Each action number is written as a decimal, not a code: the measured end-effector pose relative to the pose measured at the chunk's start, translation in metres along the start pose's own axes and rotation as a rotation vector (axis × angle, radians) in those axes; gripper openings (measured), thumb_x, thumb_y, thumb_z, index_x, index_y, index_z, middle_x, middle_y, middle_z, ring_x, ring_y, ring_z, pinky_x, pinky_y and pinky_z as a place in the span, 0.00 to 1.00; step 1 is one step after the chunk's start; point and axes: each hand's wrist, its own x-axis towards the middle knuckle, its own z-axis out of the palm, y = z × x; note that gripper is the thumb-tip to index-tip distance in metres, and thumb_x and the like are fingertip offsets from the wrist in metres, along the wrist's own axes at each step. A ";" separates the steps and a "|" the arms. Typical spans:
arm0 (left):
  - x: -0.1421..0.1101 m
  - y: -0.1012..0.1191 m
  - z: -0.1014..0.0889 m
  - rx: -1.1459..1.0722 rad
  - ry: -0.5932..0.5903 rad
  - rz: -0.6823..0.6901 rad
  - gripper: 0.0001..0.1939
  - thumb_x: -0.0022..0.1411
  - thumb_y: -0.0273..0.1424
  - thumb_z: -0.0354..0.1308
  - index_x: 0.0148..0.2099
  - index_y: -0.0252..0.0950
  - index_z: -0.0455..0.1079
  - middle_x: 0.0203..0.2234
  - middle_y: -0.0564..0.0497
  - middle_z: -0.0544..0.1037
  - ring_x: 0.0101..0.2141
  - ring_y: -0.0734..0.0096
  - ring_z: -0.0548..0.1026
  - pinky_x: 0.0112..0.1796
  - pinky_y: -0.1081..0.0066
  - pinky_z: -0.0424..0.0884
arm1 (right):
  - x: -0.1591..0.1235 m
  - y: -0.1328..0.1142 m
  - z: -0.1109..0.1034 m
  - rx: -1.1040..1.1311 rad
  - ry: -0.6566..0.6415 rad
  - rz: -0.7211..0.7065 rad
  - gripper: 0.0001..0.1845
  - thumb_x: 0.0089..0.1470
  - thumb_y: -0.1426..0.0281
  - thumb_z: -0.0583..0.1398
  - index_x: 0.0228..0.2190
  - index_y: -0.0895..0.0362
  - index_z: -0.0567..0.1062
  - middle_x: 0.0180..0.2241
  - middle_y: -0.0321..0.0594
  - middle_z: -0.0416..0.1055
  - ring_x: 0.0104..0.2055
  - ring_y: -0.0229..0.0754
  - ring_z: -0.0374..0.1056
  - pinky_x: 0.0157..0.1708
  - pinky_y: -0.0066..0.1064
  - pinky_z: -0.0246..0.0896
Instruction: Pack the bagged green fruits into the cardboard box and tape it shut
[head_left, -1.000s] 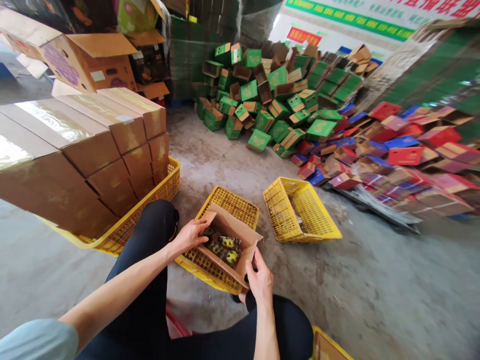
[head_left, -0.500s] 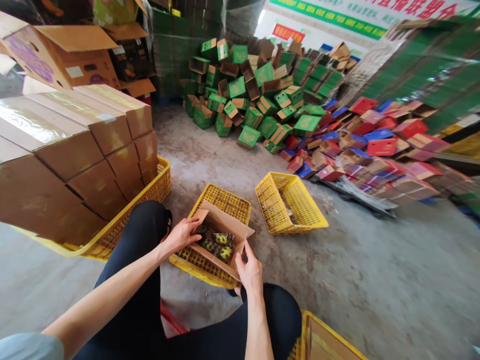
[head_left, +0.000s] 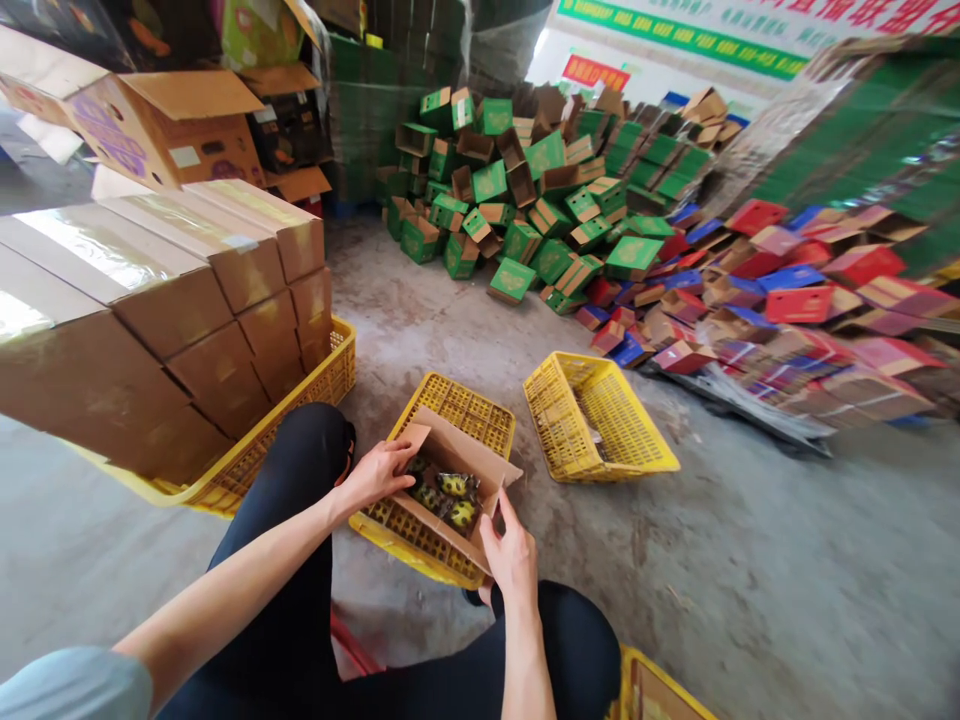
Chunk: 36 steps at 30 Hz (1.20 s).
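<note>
A small open cardboard box (head_left: pixel 466 452) sits tilted in view on an upturned yellow plastic crate (head_left: pixel 480 408) between my knees. Inside lie several clear-wrapped packs (head_left: pixel 459 486) with yellow-green and dark contents; I cannot make out what they are. My left hand (head_left: pixel 380 470) grips the box's left end, its fingers over the raised flap and the thumb along the near edge. At the opposite end my right hand (head_left: pixel 511 548) holds the box's right wall and flap, thumb on the near side, fingers pointing up along the cardboard.
Taped cardboard cartons (head_left: pixel 202 300) fill a large yellow crate (head_left: pixel 217 492) on my left. Another yellow crate (head_left: pixel 600 420) stands on the floor to the right, and one (head_left: pixel 664 690) is by my right knee. Green boxes (head_left: pixel 517 235) and red and blue boxes (head_left: pixel 795 300) are heaped behind.
The whole view has shifted slightly, so everything appears a little farther right and lower. Both hands keep the same hold on the box.
</note>
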 end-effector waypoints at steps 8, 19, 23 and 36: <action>0.003 -0.001 0.000 0.029 -0.021 0.033 0.30 0.60 0.32 0.68 0.64 0.40 0.72 0.63 0.41 0.72 0.61 0.49 0.72 0.61 0.55 0.67 | 0.003 0.001 0.007 -0.048 0.038 -0.020 0.34 0.62 0.57 0.54 0.65 0.58 0.69 0.40 0.47 0.84 0.42 0.53 0.81 0.45 0.40 0.74; 0.002 -0.003 0.003 0.040 -0.054 0.058 0.30 0.57 0.30 0.69 0.63 0.38 0.73 0.64 0.39 0.71 0.60 0.47 0.72 0.61 0.55 0.67 | 0.005 0.000 0.020 -0.113 0.047 -0.078 0.31 0.63 0.60 0.55 0.64 0.58 0.70 0.54 0.52 0.78 0.53 0.52 0.77 0.52 0.39 0.73; 0.003 -0.004 0.003 0.050 -0.076 0.058 0.30 0.56 0.29 0.69 0.62 0.38 0.74 0.64 0.39 0.71 0.60 0.47 0.72 0.61 0.55 0.67 | 0.007 0.002 0.024 -0.104 0.045 -0.143 0.31 0.64 0.61 0.54 0.64 0.59 0.69 0.58 0.52 0.76 0.59 0.52 0.73 0.58 0.42 0.69; 0.002 -0.003 0.002 0.104 -0.112 0.074 0.27 0.58 0.25 0.64 0.61 0.37 0.75 0.64 0.39 0.71 0.60 0.48 0.72 0.61 0.56 0.68 | 0.005 0.001 0.027 -0.101 0.054 -0.167 0.30 0.65 0.63 0.55 0.64 0.60 0.69 0.58 0.52 0.75 0.61 0.52 0.70 0.60 0.43 0.67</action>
